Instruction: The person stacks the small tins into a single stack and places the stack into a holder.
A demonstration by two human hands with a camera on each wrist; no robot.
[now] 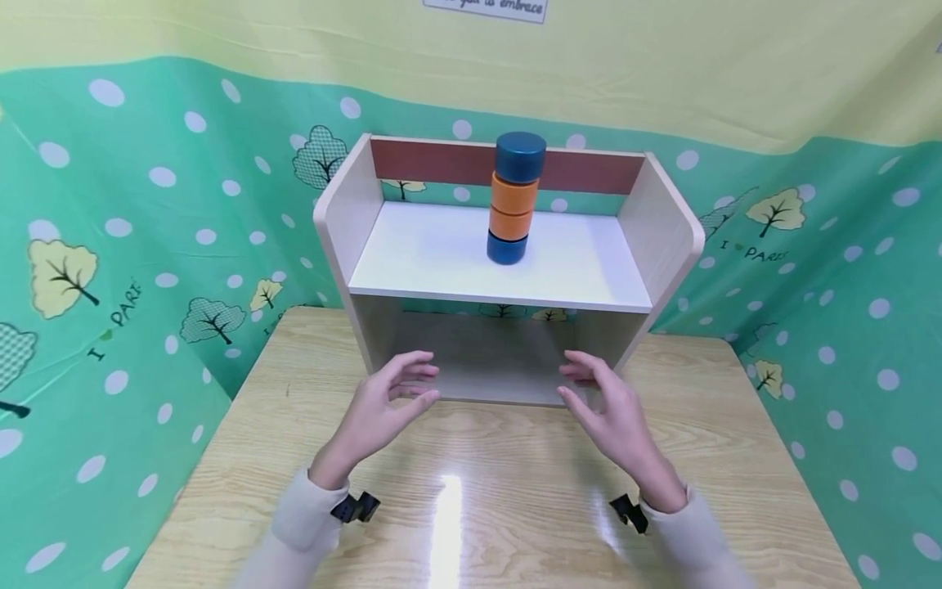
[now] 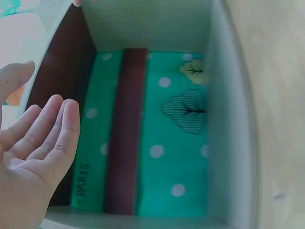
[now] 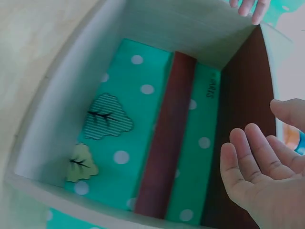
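Note:
A small two-tier shelf (image 1: pixel 427 245) with pale side panels and a reddish-brown back rail stands on the table. On its white upper board is an upright stack, a cylinder (image 1: pixel 513 196) with a dark blue top, orange middle and blue base. My left hand (image 1: pixel 386 405) hovers before the lower compartment near its left side, fingers relaxed and holding nothing. Opposite it, my right hand (image 1: pixel 607 409) is held the same way near the right side, palm inward. Both wrist views look into the lower compartment, with the left palm (image 2: pixel 35 148) and right palm (image 3: pixel 267 176) bare.
The wooden table (image 1: pixel 478 458) reaches around the shelf on both sides and in front. A green and yellow patterned curtain (image 1: pixel 147 245) hangs behind and at both sides. Light glares off the table's front part.

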